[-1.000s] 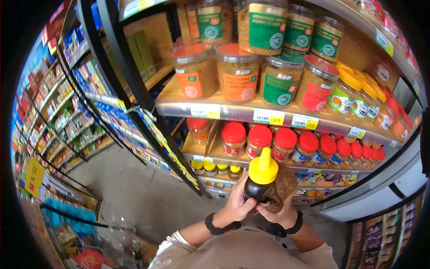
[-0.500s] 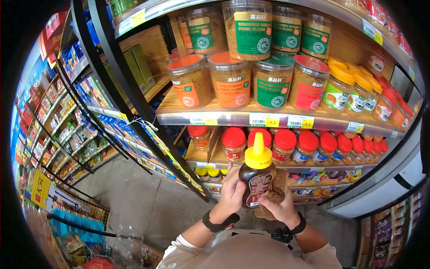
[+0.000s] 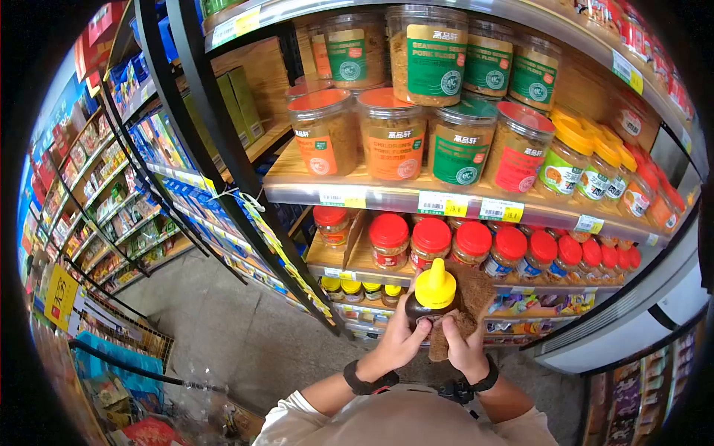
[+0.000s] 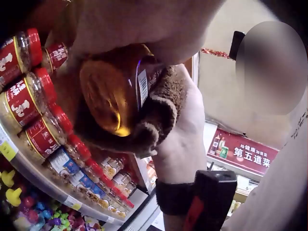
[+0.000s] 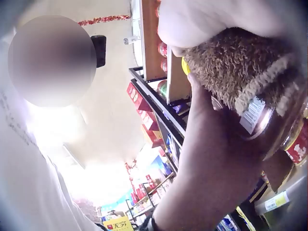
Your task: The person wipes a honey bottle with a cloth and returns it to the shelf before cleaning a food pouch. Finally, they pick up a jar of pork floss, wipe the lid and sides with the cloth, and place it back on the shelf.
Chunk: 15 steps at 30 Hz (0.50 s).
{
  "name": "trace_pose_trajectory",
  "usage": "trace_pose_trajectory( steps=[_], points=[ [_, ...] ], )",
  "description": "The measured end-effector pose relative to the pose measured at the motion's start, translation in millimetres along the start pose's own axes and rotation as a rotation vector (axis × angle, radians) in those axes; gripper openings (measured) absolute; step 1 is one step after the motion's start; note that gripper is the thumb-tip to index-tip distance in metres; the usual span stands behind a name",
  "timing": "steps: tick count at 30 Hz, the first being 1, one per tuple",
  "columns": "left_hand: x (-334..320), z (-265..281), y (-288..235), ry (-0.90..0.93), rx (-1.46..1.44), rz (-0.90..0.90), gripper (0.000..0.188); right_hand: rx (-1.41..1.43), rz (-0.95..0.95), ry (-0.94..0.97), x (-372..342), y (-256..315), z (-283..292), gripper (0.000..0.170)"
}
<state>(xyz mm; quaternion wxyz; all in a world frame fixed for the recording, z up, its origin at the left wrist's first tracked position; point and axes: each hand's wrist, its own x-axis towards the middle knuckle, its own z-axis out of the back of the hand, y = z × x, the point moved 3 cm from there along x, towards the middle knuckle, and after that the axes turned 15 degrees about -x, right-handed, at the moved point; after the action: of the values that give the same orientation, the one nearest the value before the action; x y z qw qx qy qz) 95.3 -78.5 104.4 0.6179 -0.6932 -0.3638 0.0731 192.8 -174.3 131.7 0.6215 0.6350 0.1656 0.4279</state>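
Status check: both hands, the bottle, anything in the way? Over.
Left hand gripping yellow-capped bottle. Right hand holding brown cloth against its side. Red-lidded jars shelved beyond; nothing seen blocking hands.

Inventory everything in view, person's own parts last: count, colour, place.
Bottle: one, dark with yellow nozzle cap, between the hands
Cloth: one, brown, against the bottle
Large tubs: at least eight, green, orange or red labels, upper shelf
Yellow-lidded jars: at least three, right of the tubs
Red-lidded jars: at least ten, shelf below
Sign: one, yellow, lower left
Packaged goods: uncountable, mixed colours, far-left racks
Wristbands: two, black, one per wrist
Left hand: one, bare, holding bottle
Right hand: one, bare, holding cloth
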Motion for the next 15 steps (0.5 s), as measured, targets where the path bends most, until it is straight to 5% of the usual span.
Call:
trace_pose_trajectory(
  steps=[3,5,6,11,15],
  points=[
    [4,3,3,0.038,-0.095,-0.064,0.057,0.005,0.103,0.048,-1,-10,3,0.061],
    [11,6,-9,0.123,0.036,-0.241,0.077,0.162,0.040,0.099,-4,-23,4,0.066],
    [14,10,-9,0.214,-0.018,-0.185,0.082,0.217,-0.076,0.170,-4,-30,6,0.077],
    [17,14,-11,0.271,-0.100,-0.218,0.073,0.194,-0.190,0.407,3,-18,15,0.095],
    [21,11,-13,0.282,-0.193,-0.228,0.067,0.101,-0.078,0.480,8,-12,12,0.097]
  ],
)
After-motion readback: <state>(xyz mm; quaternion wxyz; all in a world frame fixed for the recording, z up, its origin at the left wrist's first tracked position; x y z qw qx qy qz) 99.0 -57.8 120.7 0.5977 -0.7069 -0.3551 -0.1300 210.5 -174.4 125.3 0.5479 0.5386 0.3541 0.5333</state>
